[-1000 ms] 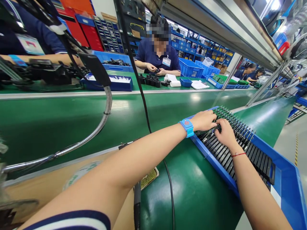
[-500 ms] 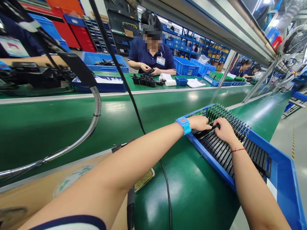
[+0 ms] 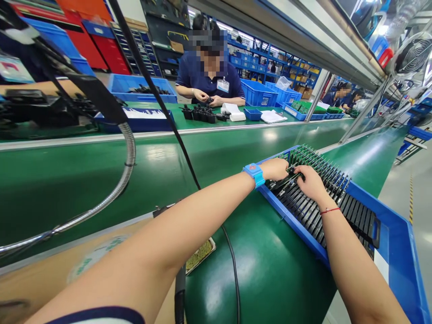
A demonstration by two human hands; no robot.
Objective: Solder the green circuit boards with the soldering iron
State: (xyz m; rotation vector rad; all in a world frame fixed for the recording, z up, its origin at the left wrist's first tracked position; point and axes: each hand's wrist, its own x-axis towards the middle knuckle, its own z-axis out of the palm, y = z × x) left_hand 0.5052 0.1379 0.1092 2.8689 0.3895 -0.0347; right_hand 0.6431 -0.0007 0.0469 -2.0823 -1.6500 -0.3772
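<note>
I see a bright blue plastic tray (image 3: 398, 245) with black slotted racks (image 3: 357, 220) and green circuit boards (image 3: 308, 157), a glossy green conveyor belt (image 3: 84, 175), a light-blue wrist strap (image 3: 254, 174) and a thin red string bracelet (image 3: 330, 210).

Both arms reach out to a blue tray (image 3: 398, 252) on the green counter (image 3: 270, 270), where the left hand (image 3: 276, 168) and right hand (image 3: 310, 182) meet over a slotted black rack (image 3: 354, 216) of upright green circuit boards (image 3: 313, 157). Their fingers (image 3: 297, 173) pinch one board between them. Across the conveyor belt (image 3: 84, 175), a seated person (image 3: 209, 76) handles small black parts (image 3: 200, 113).
</note>
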